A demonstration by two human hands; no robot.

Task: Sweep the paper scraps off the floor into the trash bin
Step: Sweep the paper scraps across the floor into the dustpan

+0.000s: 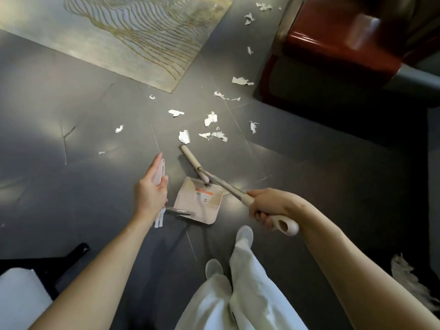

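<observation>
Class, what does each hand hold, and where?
The right hand grips the broom near its handle's end; the left hand holds the dustpan by its handle.

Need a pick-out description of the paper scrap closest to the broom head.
From the corner of the patterned rug, come down the dark floor to the beige broom head, just beyond the dustpan. The scrap lies off the head's far end, barely apart from it. It is a compact crumpled white lump, whereas the pieces to its right are thin stringy strips.
</observation>
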